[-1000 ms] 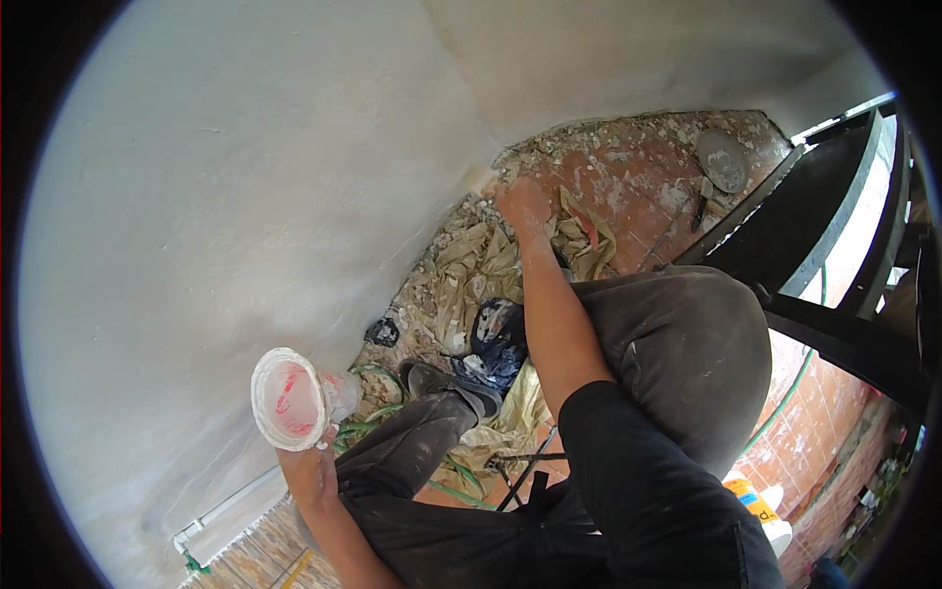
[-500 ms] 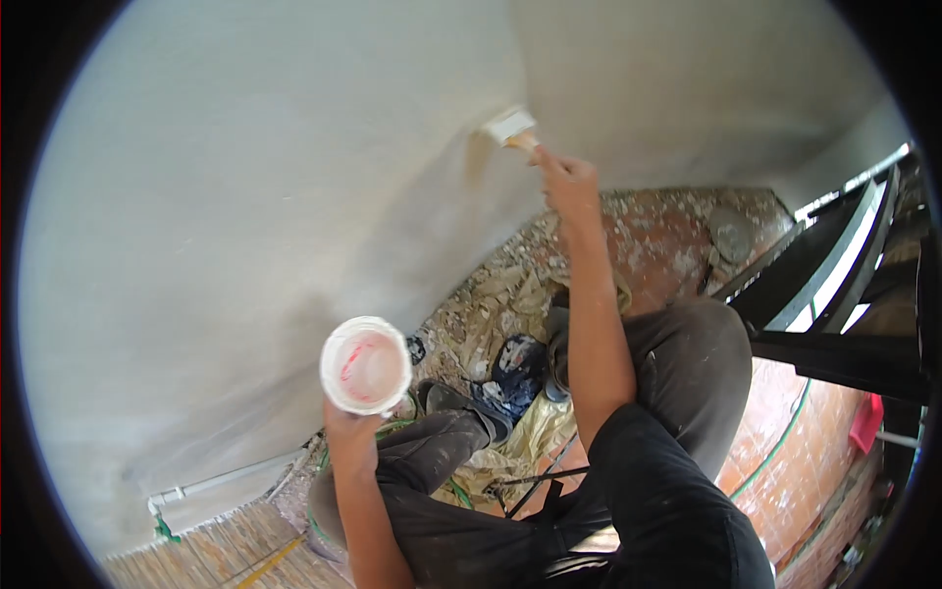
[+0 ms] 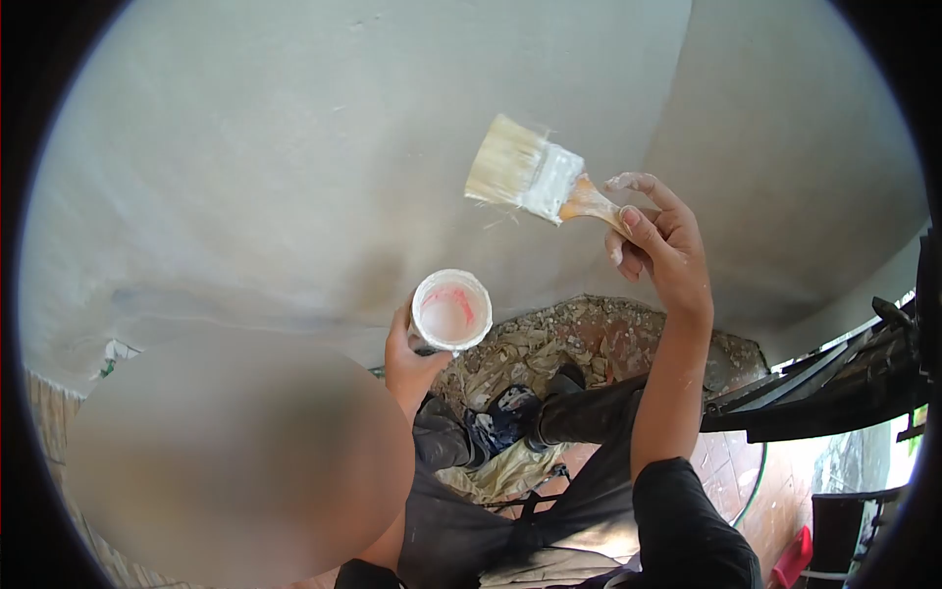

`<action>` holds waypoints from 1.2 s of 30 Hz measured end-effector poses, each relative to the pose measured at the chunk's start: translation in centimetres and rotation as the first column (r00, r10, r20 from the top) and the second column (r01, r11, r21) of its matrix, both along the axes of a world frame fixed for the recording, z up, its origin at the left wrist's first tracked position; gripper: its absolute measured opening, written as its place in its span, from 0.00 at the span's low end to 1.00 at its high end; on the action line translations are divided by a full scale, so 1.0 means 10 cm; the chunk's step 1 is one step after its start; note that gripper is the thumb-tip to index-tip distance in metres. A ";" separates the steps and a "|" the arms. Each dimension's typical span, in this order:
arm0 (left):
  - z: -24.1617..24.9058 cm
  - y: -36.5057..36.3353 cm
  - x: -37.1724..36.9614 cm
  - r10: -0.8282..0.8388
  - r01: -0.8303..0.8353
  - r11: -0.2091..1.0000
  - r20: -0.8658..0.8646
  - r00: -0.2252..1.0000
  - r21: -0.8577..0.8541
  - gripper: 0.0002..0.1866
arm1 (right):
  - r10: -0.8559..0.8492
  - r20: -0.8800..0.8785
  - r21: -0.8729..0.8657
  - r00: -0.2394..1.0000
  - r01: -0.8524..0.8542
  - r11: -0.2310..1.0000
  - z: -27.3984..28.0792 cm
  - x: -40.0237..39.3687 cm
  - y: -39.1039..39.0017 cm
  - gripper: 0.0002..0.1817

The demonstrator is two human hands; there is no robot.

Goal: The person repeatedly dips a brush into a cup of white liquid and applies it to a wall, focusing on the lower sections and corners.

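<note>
A wide paintbrush [image 3: 525, 172] with pale bristles and a white-coated ferrule is pinched by its wooden handle in my right hand [image 3: 662, 236]. Its bristles point to the upper left, in front of the pale wall [image 3: 245, 177]. White smears mark the fingers of that hand. Lower and to the left, my left hand [image 3: 407, 358] grips a white tub [image 3: 422, 329] around its side. The tub's open mouth faces me, showing whitish contents and pink-red streaks inside the rim.
Crumpled sheeting and paint flakes [image 3: 510, 368] cover the floor along the wall. A dark metal structure [image 3: 824, 393] stands at the right. A red object [image 3: 793, 558] lies at the lower right. A large blurred oval hides the lower left.
The brush has come away from the wall, closer to me, and its bristles now show fully. My left hand has shifted the tub up and to the right in view.
</note>
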State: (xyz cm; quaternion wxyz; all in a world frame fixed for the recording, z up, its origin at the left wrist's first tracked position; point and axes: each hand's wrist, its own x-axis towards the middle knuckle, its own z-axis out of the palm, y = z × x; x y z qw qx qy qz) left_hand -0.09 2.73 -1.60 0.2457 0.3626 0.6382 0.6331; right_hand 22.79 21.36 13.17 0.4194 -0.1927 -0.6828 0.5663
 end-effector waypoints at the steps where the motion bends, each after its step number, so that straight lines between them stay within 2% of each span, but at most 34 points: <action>1: 0.01 0.00 -0.01 0.007 -0.010 1.000 -0.151 0.989 -0.014 0.43 | 0.079 0.014 -0.090 0.997 -0.078 0.993 0.08 -0.02 -0.10 0.14; 2: 0.01 0.01 -0.01 0.030 -0.024 0.999 -0.231 0.972 0.031 0.42 | 0.158 0.019 -0.172 0.987 -0.153 0.973 0.13 -0.04 -0.17 0.14; 3: 0.02 0.01 -0.01 0.055 -0.045 0.998 -0.223 0.973 0.046 0.42 | 0.178 0.029 -0.158 0.984 -0.172 0.972 0.11 -0.04 -0.25 0.14; 5: 0.06 -0.01 0.00 0.098 -0.100 0.995 -0.454 0.886 0.019 0.43 | 0.173 -0.046 -0.161 0.984 -0.178 0.971 -0.04 0.00 -0.40 0.13; 6: 0.11 -0.02 0.02 0.094 -0.097 0.995 -0.436 0.895 0.015 0.43 | 0.196 -0.037 -0.156 0.980 -0.199 0.967 -0.08 -0.01 -0.45 0.13; 8: 0.12 -0.02 0.03 0.129 -0.130 0.991 -0.445 0.886 0.028 0.43 | 0.046 -0.078 -0.051 0.996 -0.050 0.997 -0.16 0.00 -0.52 0.14; 9: 0.11 -0.03 0.04 0.144 -0.142 0.989 -0.458 0.878 0.037 0.44 | 0.050 -0.074 -0.061 0.996 -0.055 0.997 -0.18 -0.01 -0.54 0.14; 11: 0.13 -0.02 0.06 0.155 -0.154 0.987 -0.486 0.860 0.043 0.44 | 0.050 -0.030 0.045 0.998 -0.048 0.998 -0.17 -0.06 -0.57 0.16; 15: 0.16 -0.01 0.11 0.171 -0.162 0.985 -0.557 0.813 0.067 0.43 | 0.141 0.000 -0.022 0.990 -0.141 0.990 -0.25 -0.13 -0.57 0.17; 18: 0.16 0.00 0.13 0.195 -0.179 0.980 -0.590 0.783 0.087 0.42 | 0.220 0.105 -0.056 0.970 -0.215 0.975 -0.26 -0.15 -0.58 0.15; 22: 0.15 0.01 0.11 0.223 -0.178 0.975 -0.624 0.749 0.135 0.40 | 0.201 0.150 -0.122 0.968 -0.183 0.975 -0.29 -0.18 -0.54 0.16; 27: 0.18 0.02 0.15 0.224 -0.189 0.974 -0.613 0.758 0.122 0.40 | 0.165 -0.035 -0.098 0.986 -0.168 0.981 -0.34 -0.21 -0.52 0.16; 31: 0.17 0.04 0.17 0.192 -0.181 0.980 -0.595 0.780 0.079 0.40 | 0.128 -0.036 -0.083 0.991 -0.131 0.988 -0.36 -0.23 -0.53 0.16; 34: 0.10 0.04 0.16 0.200 -0.186 0.979 -0.540 0.818 0.082 0.41 | 0.171 0.027 -0.049 0.985 -0.169 0.984 -0.36 -0.23 -0.55 0.14; 36: 0.10 0.04 0.15 0.210 -0.187 0.978 -0.486 0.848 0.097 0.41 | 0.195 0.195 0.135 0.961 -0.223 0.965 -0.34 -0.23 -0.56 0.13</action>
